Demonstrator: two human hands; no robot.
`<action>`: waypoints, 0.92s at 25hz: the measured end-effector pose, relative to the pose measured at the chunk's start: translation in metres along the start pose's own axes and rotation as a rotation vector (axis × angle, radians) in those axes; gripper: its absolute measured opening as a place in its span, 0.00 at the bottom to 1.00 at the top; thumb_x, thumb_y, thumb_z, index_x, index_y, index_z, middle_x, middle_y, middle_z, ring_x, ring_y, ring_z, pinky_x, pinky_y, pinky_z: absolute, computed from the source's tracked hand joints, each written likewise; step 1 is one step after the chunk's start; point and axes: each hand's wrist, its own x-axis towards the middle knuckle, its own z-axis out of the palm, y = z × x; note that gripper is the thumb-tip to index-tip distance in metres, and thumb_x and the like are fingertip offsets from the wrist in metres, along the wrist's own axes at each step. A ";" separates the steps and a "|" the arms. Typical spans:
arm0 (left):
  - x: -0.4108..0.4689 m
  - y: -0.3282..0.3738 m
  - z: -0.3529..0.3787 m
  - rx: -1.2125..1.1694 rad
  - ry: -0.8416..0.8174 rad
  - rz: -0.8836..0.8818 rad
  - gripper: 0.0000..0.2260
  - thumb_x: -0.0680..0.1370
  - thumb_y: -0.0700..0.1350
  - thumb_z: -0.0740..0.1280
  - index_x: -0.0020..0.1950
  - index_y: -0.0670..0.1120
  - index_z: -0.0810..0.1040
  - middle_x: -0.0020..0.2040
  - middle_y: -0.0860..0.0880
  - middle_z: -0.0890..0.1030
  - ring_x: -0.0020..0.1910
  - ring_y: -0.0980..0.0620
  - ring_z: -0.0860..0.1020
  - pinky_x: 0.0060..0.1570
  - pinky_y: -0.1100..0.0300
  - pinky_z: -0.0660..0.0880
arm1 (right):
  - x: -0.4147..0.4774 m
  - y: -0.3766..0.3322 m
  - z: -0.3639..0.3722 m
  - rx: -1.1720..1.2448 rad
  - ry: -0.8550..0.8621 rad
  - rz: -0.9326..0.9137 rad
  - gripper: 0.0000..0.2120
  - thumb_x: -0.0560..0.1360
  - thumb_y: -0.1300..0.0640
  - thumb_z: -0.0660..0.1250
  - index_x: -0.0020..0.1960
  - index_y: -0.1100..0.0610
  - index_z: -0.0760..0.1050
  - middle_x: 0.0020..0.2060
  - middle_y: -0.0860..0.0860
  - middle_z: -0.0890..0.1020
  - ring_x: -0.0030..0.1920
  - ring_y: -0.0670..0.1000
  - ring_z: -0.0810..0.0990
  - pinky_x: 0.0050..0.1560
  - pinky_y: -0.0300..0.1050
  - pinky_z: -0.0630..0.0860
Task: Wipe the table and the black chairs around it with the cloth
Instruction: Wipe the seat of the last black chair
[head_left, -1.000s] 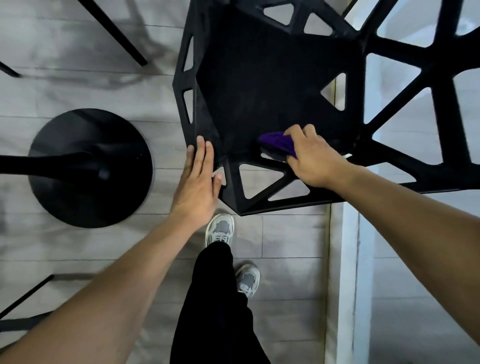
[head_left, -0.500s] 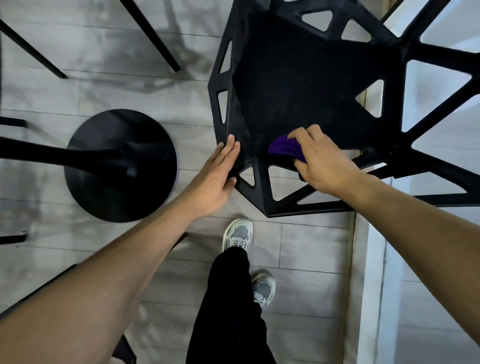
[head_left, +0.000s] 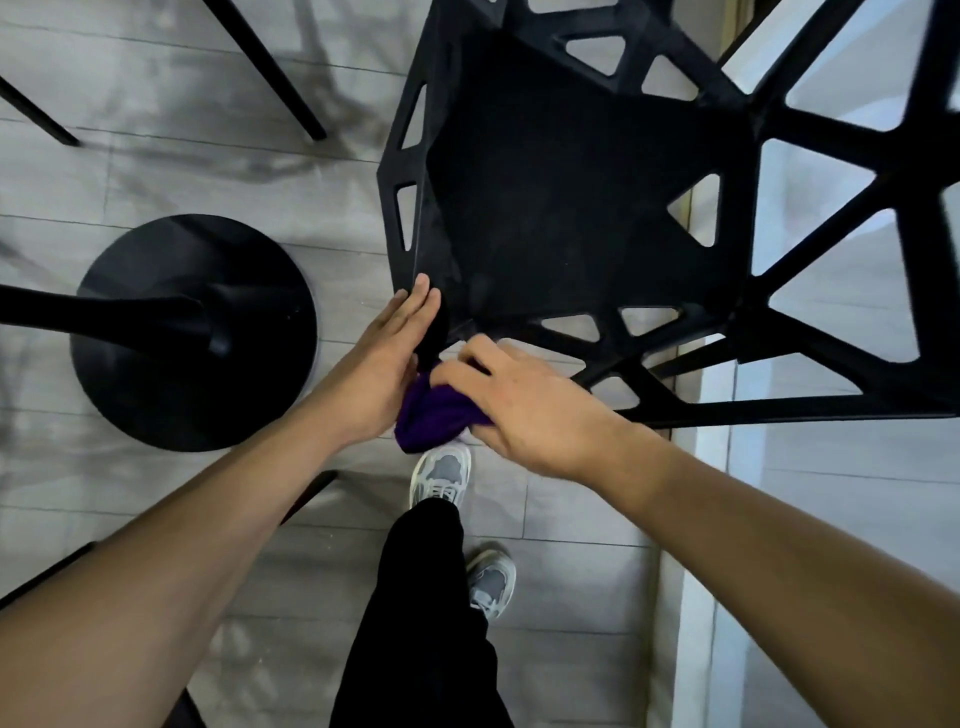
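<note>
The right hand (head_left: 524, 405) has its grip bunched around the purple cloth (head_left: 434, 415), fingers curled over the top of the wad and pressing it against the near front corner of the black chair (head_left: 571, 208). Most of the cloth hangs in a crumpled fold below the seat edge, between the two hands. The left hand (head_left: 387, 364) lies flat with its fingers straight and pressed together, laid along the chair's left front edge, its fingertips reaching the corner of the seat and its palm just beside the cloth; it holds nothing that can be seen, only bracing the frame.

The chair is seen from above: a solid dark seat panel ringed by a lattice of triangular openings, with the backrest struts running out to the right. No brand, label or writing can be read on the cloth, the chair or anything else in view.

To the left stands the round black base (head_left: 192, 332) of the table, its column leaning out of the frame at the left edge. Thin black legs (head_left: 270, 67) of other furniture cross the upper left. The floor (head_left: 156, 171) is pale grey plank. Below the hands are a black trouser leg (head_left: 415, 623) and two grey trainers (head_left: 441, 473), one ahead of the other.
</note>
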 end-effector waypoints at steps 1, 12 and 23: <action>0.002 0.000 -0.001 0.022 0.003 0.002 0.34 0.82 0.31 0.60 0.84 0.48 0.49 0.84 0.52 0.44 0.82 0.54 0.43 0.76 0.69 0.42 | 0.009 0.007 0.001 -0.035 0.030 0.098 0.26 0.75 0.55 0.70 0.70 0.50 0.66 0.59 0.54 0.70 0.53 0.55 0.74 0.54 0.56 0.77; 0.003 0.043 0.020 0.113 0.098 -0.201 0.27 0.87 0.49 0.50 0.84 0.45 0.44 0.84 0.51 0.40 0.82 0.50 0.40 0.79 0.60 0.41 | -0.027 0.085 -0.059 0.041 -0.296 0.345 0.18 0.79 0.50 0.68 0.65 0.43 0.66 0.55 0.48 0.69 0.48 0.48 0.76 0.51 0.45 0.76; 0.032 0.056 0.051 0.385 0.194 -0.213 0.28 0.84 0.56 0.48 0.84 0.52 0.46 0.84 0.50 0.41 0.83 0.44 0.43 0.80 0.41 0.43 | 0.020 0.099 -0.023 0.023 0.252 0.965 0.21 0.77 0.57 0.66 0.68 0.53 0.64 0.60 0.57 0.68 0.56 0.63 0.76 0.55 0.58 0.75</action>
